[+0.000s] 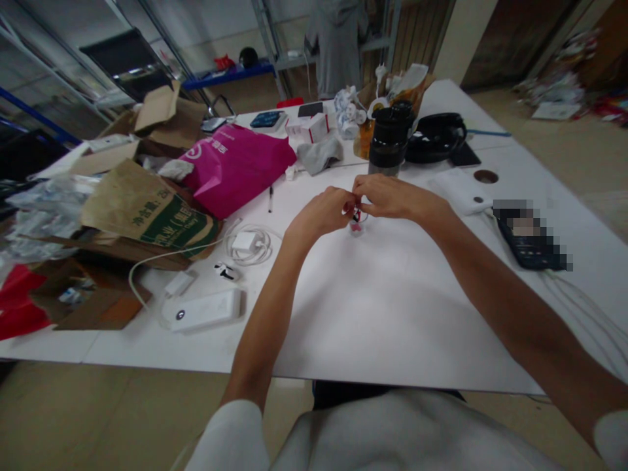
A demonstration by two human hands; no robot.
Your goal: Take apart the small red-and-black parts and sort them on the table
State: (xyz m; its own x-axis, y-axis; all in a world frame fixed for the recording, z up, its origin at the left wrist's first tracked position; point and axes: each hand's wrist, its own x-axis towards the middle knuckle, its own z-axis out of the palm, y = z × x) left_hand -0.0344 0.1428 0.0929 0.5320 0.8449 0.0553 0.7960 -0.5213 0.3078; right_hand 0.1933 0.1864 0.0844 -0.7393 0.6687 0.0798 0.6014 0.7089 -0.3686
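Observation:
My left hand (330, 210) and my right hand (381, 196) meet above the middle of the white table (373, 314). Their fingers are pinched together at the tips, almost touching each other. Just below the fingertips hangs or stands a small see-through thing with red and pink parts (356, 226); its kind is too small to make out, and the fingers hide its top. Right behind my right hand stands a dark drinking bottle (390, 137).
On the left are a magenta bag (240, 167), a brown paper sack (147, 209), a coiled white charger (248, 242), a white power bank (206, 310) and a pen (270, 199). A phone (530, 237) and a black case (436, 136) lie on the right; a grey cloth (320, 156) lies farther back.

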